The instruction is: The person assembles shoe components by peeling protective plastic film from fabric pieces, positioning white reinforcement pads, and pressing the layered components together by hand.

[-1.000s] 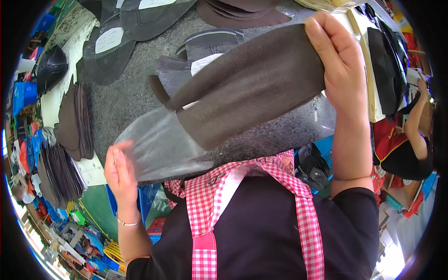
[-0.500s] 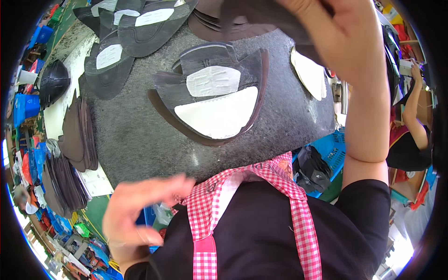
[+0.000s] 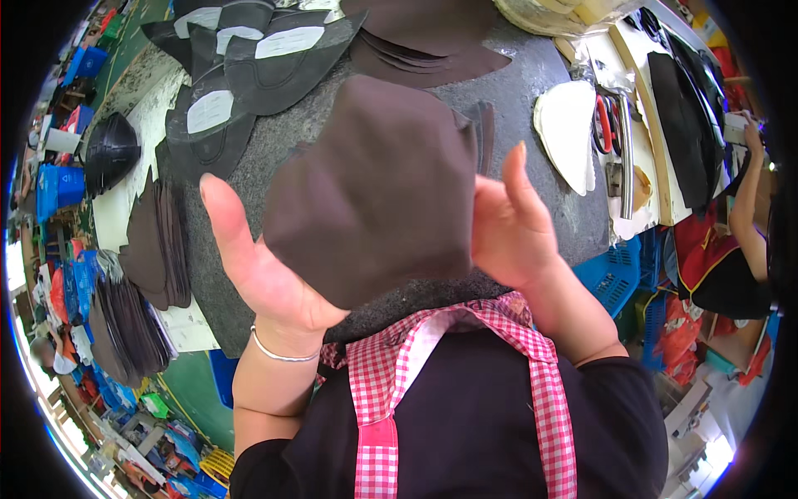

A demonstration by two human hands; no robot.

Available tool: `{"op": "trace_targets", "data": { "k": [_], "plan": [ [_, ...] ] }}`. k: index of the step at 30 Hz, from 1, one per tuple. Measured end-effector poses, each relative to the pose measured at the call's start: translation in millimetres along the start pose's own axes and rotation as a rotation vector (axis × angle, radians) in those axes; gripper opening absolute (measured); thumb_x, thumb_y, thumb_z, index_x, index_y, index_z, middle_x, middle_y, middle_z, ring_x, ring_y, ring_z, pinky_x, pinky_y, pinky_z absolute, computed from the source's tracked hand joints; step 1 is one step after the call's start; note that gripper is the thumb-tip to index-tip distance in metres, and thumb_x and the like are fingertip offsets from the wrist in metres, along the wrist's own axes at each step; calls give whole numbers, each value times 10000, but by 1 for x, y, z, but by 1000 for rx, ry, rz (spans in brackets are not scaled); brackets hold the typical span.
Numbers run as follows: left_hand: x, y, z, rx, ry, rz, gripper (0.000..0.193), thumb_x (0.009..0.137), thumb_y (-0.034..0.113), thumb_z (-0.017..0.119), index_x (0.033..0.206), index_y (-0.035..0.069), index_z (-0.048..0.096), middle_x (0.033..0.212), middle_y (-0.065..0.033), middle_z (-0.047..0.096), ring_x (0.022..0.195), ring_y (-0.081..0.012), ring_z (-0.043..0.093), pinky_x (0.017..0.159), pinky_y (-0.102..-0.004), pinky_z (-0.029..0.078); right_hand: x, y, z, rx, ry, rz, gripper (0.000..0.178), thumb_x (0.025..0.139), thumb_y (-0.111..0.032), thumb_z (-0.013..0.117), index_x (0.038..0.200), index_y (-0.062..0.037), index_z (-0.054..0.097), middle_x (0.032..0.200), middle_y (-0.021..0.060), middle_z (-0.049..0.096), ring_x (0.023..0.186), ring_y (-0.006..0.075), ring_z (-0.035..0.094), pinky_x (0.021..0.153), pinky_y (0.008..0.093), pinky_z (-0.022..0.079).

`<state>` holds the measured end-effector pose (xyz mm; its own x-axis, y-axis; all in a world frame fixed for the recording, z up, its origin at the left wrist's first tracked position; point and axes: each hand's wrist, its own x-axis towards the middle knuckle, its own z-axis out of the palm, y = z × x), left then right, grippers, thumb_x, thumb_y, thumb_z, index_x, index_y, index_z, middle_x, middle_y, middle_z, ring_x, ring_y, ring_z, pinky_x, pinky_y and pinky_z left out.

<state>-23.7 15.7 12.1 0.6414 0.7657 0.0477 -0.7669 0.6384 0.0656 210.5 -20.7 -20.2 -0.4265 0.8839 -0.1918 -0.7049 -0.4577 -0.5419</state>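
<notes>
**Brown cut piece now held up between both hands**

A dark brown leather-like cut piece (image 3: 374, 191) is raised in front of the person's chest, above the near edge of the grey bench (image 3: 274, 150). Half a second ago the left hand was empty and low while the right hand reached far over the bench; now both hands have come together on this one piece, which suggests it was just picked up and is being handled or checked.

The left hand (image 3: 266, 274) is open, palm up, with its thumb pointing away, and supports the piece's near left edge. The right hand (image 3: 507, 224) is at the piece's right edge with its fingers (image 3: 517, 170) extended upward; the piece hides how it is gripped, so I cannot tell whether it pinches the material.

The lined piece with a white insert, which lay mid-bench a moment ago, is now hidden behind the raised piece.

Farther out, a fan of dark pieces with white inserts (image 3: 241, 58) lies far left, a stack of plain brown pieces (image 3: 424, 37) far centre, white pieces (image 3: 567, 133) and red-handled scissors (image 3: 603, 125) to the right. Brown stacks (image 3: 158, 245) sit at the left edge. Another person's arm (image 3: 748, 200) shows at far right.
</notes>
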Motion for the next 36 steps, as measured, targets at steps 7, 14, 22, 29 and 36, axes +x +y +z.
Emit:
{"op": "trace_targets", "data": {
  "k": [7, 14, 22, 29, 36],
  "plan": [
    [-9, 14, -13, 55, 83, -38, 711, 1034, 499, 337, 1484, -51, 321, 1541, -227, 347, 1428, -351, 347, 1185, -515, 250, 27, 1, 13, 312, 0, -136, 377, 1061, -316, 425, 1318, -63, 535, 1244, 58, 644, 1155, 172, 621, 1001, 361, 485],
    [-6, 12, -1, 169, 296, 88, 444, 1059, 216, 386, 1390, -71, 451, 1396, -223, 526, 1308, -341, 508, 1128, -475, 385, 27, -7, 18, 179, 208, -197, 344, 995, -296, 592, 1223, -40, 571, 1184, 73, 665, 1101, 172, 639, 979, 335, 498],
    [-2, 32, -12, 1358, -155, 674, 290, 987, 16, 526, 1256, 51, 630, 1314, -192, 599, 1234, -336, 557, 1018, -470, 465, 21, -21, 15, -819, 143, -979, 174, 841, -3, 707, 975, -28, 598, 931, 63, 647, 832, 152, 609, 733, 307, 518],
    [-11, 47, -24, 1792, 72, 931, 150, 806, -53, 713, 951, -26, 685, 931, -157, 712, 765, -193, 680, 685, -247, 547, 15, -25, 0, -1203, 4, -1284, 272, 749, 6, 791, 962, -11, 623, 910, 136, 644, 813, 217, 623, 685, 295, 514],
    [-61, 38, 9, 1504, 348, 275, 110, 854, 36, 730, 899, -15, 643, 799, -87, 670, 621, -79, 623, 486, -175, 467, -32, -21, 16, -787, 246, -513, 131, 828, 40, 722, 926, 40, 635, 859, 87, 652, 775, 125, 628, 710, 234, 496]
  ]
}}
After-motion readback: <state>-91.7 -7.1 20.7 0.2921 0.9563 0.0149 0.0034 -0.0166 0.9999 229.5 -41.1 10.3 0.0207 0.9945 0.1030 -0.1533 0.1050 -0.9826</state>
